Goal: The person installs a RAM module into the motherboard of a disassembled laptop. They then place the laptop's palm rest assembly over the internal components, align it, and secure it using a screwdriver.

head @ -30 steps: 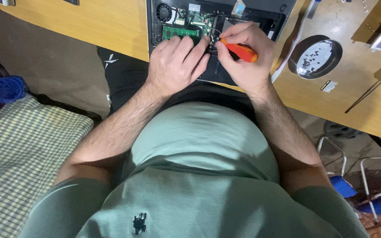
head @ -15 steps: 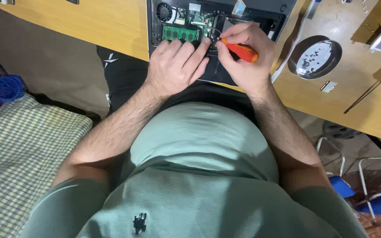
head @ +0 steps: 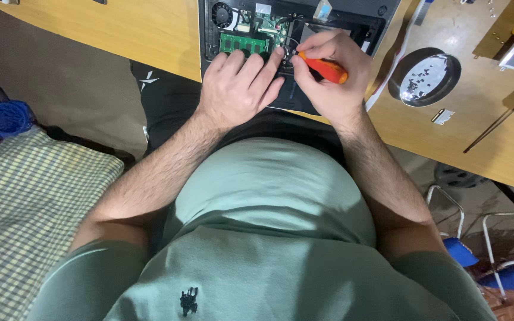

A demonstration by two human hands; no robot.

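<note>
An opened laptop point(head: 295, 35) lay bottom-up on the wooden counter point(head: 132, 35), its cover off so that the insides showed: a small round fan point(head: 222, 13) in its far left corner, and a green memory board point(head: 243, 43) just on the person's side of that fan. The left hand point(head: 239, 89) rested flat on the laptop's near edge, fingers spread fairly wide and holding nothing, the fingertips point(head: 278, 54) touching the dark inner frame right beside the green board. The right hand point(head: 331, 77) was closed around an orange-handled screwdriver point(head: 323, 67), gripped between thumb and bent fingers; the handle lay slanted over the laptop's near middle, its tip pointing into the machine just past the left index finger. The tip itself was too small and shaded to make out, so I could not tell what it touched.

To the right of the laptop, well apart from it, a round metal dish point(head: 429, 77) sat on the counter with a scatter of tiny dark screws point(head: 419, 83) inside. A small pale plate point(head: 442, 116) lay just nearer than the dish. Far to the left of the laptop, off the counter, a checked cloth point(head: 25, 208) lay on a lower surface, with a blue ridged cap point(head: 8, 117) at its far edge.
</note>
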